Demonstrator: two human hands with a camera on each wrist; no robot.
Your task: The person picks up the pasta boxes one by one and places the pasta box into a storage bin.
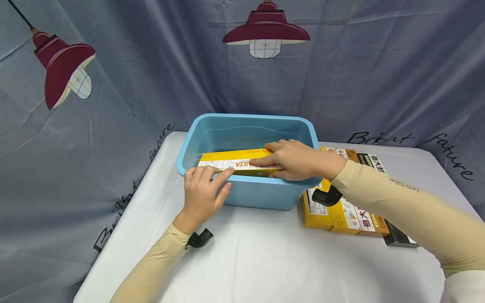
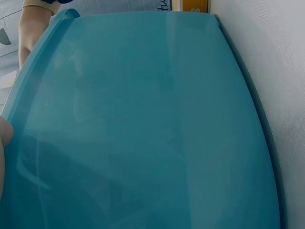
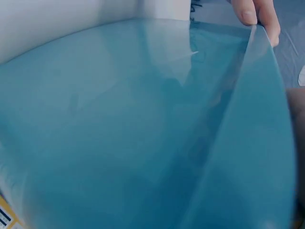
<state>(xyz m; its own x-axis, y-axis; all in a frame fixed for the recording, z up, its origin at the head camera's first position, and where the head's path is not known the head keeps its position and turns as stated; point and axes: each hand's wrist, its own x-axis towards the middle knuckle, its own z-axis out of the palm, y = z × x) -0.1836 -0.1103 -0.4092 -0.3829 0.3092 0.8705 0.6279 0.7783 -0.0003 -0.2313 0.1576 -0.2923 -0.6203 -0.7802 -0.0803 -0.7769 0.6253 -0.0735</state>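
Note:
A light-blue plastic bin (image 1: 261,193) stands on the white table, with a yellow and white pasta box (image 1: 216,162) lying lengthwise inside along its front wall. Reaching in over the bin's right end, my right hand (image 1: 295,160) grips the right end of that box, forefinger along its printed face and thumb lower down. My left hand (image 1: 204,189) holds the bin's front rim near the left corner, fingers over the edge and thumb outside. The right wrist view shows this left hand (image 3: 259,16) astride the rim. Blue wall (image 2: 119,119) fills most of the left wrist view.
Right of the bin, several yellow boxes (image 1: 318,216) lie side by side, next to orange-ended boxes (image 1: 379,225) and black ones (image 1: 398,235). My right forearm passes above them. A grey-blue curtain (image 1: 189,63) printed with lamps hangs behind the table (image 1: 261,261).

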